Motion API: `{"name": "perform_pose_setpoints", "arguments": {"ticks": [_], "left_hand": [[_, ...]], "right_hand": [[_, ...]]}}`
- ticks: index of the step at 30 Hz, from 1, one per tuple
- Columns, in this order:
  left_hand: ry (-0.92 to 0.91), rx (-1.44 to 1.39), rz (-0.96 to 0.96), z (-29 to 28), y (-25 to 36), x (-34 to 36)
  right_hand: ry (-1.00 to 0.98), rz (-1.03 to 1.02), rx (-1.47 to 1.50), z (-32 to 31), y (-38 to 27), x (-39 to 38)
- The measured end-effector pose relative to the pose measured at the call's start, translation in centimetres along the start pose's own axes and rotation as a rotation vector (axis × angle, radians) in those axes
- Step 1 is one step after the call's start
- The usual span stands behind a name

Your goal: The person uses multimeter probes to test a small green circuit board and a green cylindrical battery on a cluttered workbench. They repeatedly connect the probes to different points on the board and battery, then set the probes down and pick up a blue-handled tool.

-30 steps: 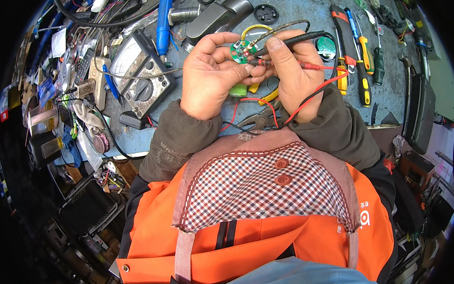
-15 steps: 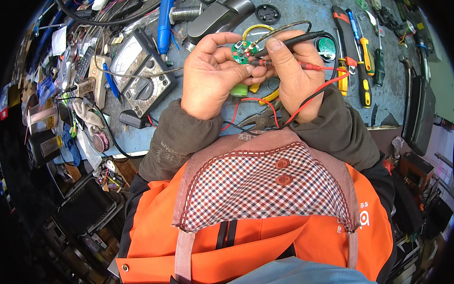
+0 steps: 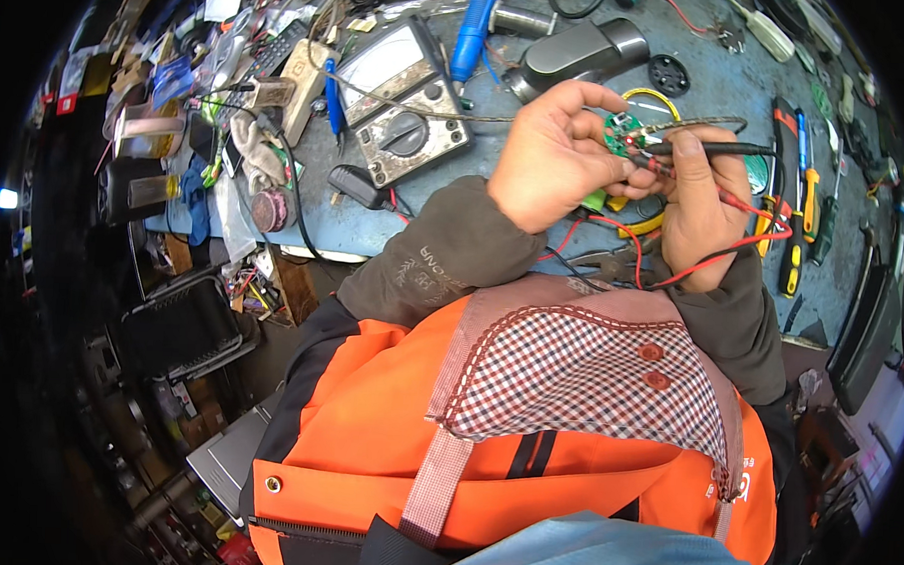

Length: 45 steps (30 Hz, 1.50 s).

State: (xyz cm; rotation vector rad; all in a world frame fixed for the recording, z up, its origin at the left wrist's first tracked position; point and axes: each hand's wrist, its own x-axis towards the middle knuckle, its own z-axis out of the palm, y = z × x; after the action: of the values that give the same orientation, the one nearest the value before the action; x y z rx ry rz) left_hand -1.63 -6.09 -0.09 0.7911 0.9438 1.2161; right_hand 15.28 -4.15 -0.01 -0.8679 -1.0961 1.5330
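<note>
1. A small round green circuit board (image 3: 619, 134) is being held up above the blue workbench (image 3: 719, 53), between the two hands, near the top centre of the view.
2. The left hand (image 3: 554, 157) is pinching the board at its edge, with the thumb and fingertips closed on it and the other fingers curled behind.
3. The right hand (image 3: 702, 207) is gripping a black probe (image 3: 711, 148) like a pen, fingers clenched round its shaft, and its tip is lying against the board's right side.
4. Red wires (image 3: 732, 257) are running from the board and the probe down across the right palm and wrist; a yellow wire loop (image 3: 650, 95) is showing just behind the board.
5. Just beside the left hand on the bench, a grey analogue multimeter (image 3: 403, 106) with a black dial is lying face up.
6. A blue pen-shaped tool (image 3: 476, 29) and a dark grey plastic housing (image 3: 579, 53) are lying beyond the hands, near the bench's far side.
7. To the right of the right hand, a row of screwdrivers with yellow and black handles (image 3: 803, 215) is lying on the bench.
8. Both forearms are wearing dark sleeves (image 3: 443, 262), and an orange garment with a checked collar (image 3: 578, 372) is filling the lower part of the view.
</note>
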Motion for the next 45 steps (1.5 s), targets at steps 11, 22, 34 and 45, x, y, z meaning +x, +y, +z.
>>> {"name": "perform_pose_setpoints", "arguments": {"ticks": [11, 22, 34, 45], "left_hand": [[-0.011, 0.015, 0.010, -0.33, -0.07, 0.01], [-0.015, 0.030, 0.012, -0.39, -0.04, 0.03], [-0.007, 0.021, 0.013, -0.17, -0.09, 0.15], [-0.025, 0.037, 0.033, -0.11, -0.09, 0.13]], "right_hand": [[-0.036, 0.010, -0.017, -0.36, 0.38, 0.12], [-0.038, 0.004, -0.001, -0.06, 0.21, 0.16], [-0.011, -0.003, -0.038, -0.24, 0.17, 0.18], [-0.077, -0.046, 0.058, -0.31, -0.03, 0.37]]}}
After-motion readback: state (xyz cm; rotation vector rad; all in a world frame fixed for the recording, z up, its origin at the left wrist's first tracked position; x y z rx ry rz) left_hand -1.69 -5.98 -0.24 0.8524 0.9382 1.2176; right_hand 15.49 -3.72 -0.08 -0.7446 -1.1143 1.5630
